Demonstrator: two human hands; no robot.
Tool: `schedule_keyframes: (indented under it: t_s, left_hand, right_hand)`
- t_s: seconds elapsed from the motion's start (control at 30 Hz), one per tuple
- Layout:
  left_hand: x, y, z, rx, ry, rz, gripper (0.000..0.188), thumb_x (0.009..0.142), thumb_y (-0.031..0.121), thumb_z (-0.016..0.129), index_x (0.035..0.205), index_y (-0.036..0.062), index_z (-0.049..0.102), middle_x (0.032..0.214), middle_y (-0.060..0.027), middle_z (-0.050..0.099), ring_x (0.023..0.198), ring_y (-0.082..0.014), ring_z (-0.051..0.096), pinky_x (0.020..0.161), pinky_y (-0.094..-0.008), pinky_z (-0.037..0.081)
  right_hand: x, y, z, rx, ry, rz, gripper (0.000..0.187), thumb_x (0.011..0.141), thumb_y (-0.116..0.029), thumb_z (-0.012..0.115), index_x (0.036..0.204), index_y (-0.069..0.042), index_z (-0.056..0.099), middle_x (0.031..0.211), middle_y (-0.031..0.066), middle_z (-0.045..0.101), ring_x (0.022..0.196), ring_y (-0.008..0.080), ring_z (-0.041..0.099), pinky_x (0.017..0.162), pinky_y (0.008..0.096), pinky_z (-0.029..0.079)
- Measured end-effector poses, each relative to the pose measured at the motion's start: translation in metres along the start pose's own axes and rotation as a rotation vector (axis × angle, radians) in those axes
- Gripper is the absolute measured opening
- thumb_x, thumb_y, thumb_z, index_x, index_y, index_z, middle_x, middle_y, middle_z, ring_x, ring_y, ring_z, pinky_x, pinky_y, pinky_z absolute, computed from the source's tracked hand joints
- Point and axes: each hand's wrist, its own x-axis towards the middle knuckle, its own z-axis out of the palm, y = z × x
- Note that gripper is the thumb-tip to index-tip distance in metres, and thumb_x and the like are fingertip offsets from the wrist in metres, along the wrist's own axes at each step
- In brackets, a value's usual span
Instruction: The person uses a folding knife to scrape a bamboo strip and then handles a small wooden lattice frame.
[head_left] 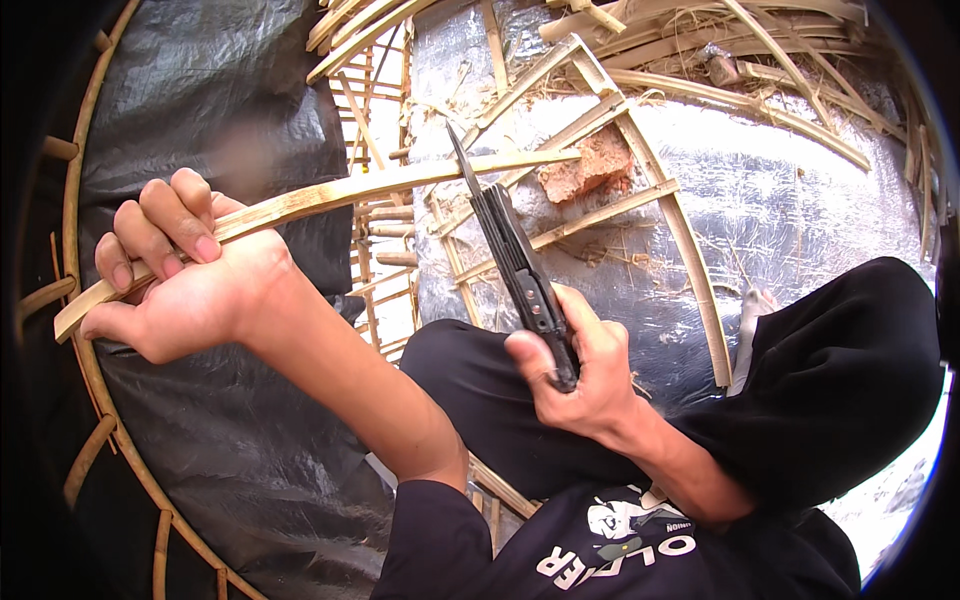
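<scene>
At left, a pole edges black plastic sheeting. The left hand curls around a wooden strip; a knife, its handle gripped by the right hand, crosses it. The strip ends by a brick above a shiny silver sheet, near piled slats.

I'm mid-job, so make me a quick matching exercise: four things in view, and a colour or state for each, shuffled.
1. left hand
2. right hand
3. brick chunk
4. sheet at the picture's left

A. black
B. reddish-orange
C. gripping the pale strip
D. gripping the knife

Pairs: 1-C, 2-D, 3-B, 4-A
</scene>
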Motion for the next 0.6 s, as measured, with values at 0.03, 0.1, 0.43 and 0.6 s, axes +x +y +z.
schedule_keyframes:
  t_s: [0.03,0.1,0.43,0.6]
  left_hand:
    - [0.0,0.0,0.002,-0.009,0.0,0.01,0.062,0.098,0.071,0.026,0.069,0.0172,0.036,0.051,0.0032,0.023,0.041,-0.0104,0.017,0.043,-0.0251,0.019]
    - [0.0,-0.001,0.007,0.043,0.048,0.009,0.062,0.099,0.07,0.024,0.07,0.017,0.037,0.051,0.0029,0.024,0.041,-0.0105,0.017,0.043,-0.025,0.019]
    - [0.005,-0.006,-0.002,-0.036,0.037,-0.011,0.062,0.1,0.068,0.023,0.071,0.0162,0.04,0.05,0.0024,0.026,0.04,-0.0106,0.017,0.04,-0.0241,0.017]
    - [0.002,-0.004,0.002,-0.016,0.024,-0.024,0.063,0.1,0.069,0.019,0.068,0.0169,0.034,0.051,0.0025,0.024,0.042,-0.0106,0.015,0.043,-0.0254,0.018]
  right_hand:
    - [-0.001,0.005,0.0,-0.01,0.027,0.082,0.028,0.09,-0.018,0.072,0.105,0.002,0.059,0.056,0.005,0.055,0.045,0.0126,0.056,0.046,0.0296,0.042]
    - [0.002,0.008,-0.005,0.043,0.025,0.114,0.018,0.093,-0.015,0.067,0.095,0.0,0.058,0.054,0.0042,0.053,0.044,0.0078,0.052,0.044,0.0281,0.039]
    - [0.01,0.004,-0.007,0.102,-0.065,0.214,0.017,0.095,-0.014,0.064,0.087,0.0,0.06,0.053,0.0061,0.051,0.048,0.0066,0.048,0.044,0.0306,0.037]
    - [0.01,0.006,-0.008,0.064,-0.084,0.174,0.019,0.095,-0.016,0.065,0.087,0.0,0.06,0.053,0.0085,0.051,0.045,0.0119,0.05,0.044,0.0322,0.037]
